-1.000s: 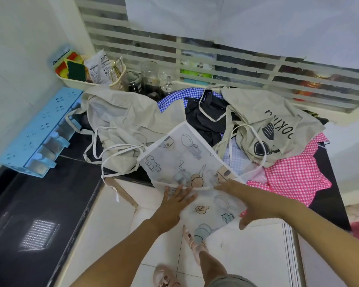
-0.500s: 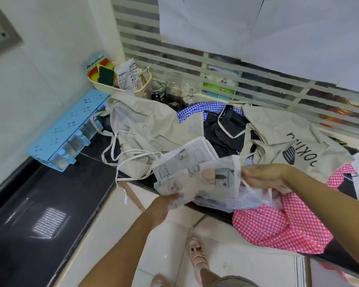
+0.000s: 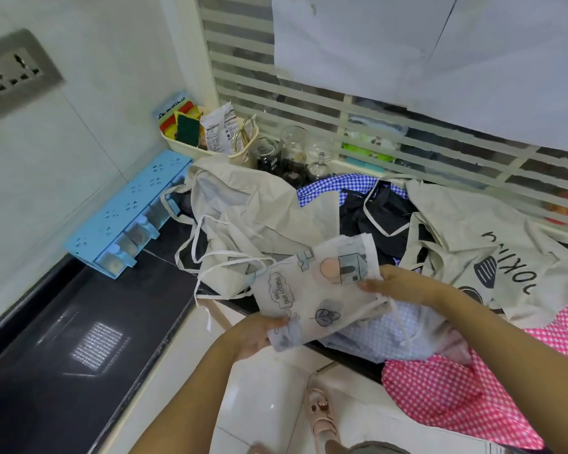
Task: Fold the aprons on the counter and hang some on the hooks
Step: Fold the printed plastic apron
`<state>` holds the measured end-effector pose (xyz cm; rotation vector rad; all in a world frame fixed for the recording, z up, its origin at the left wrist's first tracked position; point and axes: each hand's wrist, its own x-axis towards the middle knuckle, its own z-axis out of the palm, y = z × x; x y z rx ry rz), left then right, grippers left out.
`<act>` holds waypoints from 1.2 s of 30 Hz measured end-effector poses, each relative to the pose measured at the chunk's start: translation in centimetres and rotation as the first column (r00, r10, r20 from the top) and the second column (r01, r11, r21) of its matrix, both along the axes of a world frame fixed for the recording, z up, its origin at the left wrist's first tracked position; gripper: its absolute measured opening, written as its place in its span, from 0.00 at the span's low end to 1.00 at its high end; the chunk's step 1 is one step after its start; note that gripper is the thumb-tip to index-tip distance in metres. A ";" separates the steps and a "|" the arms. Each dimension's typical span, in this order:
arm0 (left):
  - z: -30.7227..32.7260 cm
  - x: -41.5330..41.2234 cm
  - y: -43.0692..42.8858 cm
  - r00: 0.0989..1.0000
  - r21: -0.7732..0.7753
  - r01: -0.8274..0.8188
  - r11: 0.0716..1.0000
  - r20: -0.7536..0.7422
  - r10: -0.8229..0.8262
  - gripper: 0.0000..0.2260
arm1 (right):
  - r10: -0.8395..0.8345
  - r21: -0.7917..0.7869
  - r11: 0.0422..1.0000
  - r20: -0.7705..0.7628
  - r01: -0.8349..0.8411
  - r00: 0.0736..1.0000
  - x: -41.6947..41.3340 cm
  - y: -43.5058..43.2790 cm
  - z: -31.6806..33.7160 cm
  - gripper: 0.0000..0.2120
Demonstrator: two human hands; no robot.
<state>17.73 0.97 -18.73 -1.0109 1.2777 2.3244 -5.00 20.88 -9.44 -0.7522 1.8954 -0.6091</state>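
Observation:
A thin white printed apron [image 3: 312, 290], folded small, is held above the counter's front edge. My left hand [image 3: 259, 332] grips its lower left corner from beneath. My right hand [image 3: 394, 285] pinches its right edge, where the ties dangle. Behind it a heap of aprons covers the black counter [image 3: 164, 257]: a plain beige apron [image 3: 250, 214], a black apron with white trim [image 3: 377, 214], a blue checked apron [image 3: 328, 188], a beige apron with black lettering [image 3: 492, 257], and a pink checked apron [image 3: 466, 391] hanging over the edge. No hooks are in view.
A light blue spice rack [image 3: 128, 214] is against the left wall. A cream basket [image 3: 207, 136] with sponges and packets and glass jars [image 3: 292, 152] stand at the back by the slatted window. A wall socket [image 3: 10, 77] is upper left. My foot in a sandal [image 3: 320, 414] is on white floor tiles.
The printed apron lay spread over the counter edge under both flat hands; it has since been folded over on itself and lifted, and both hands now grip it.

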 end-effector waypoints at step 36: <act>-1.5 -0.4 4.4 0.733 -0.498 -0.513 0.699 0.170 0.659 0.11 | -0.101 -0.060 0.995 -0.649 0.082 0.754 3.7 -4.2 -7.7 0.16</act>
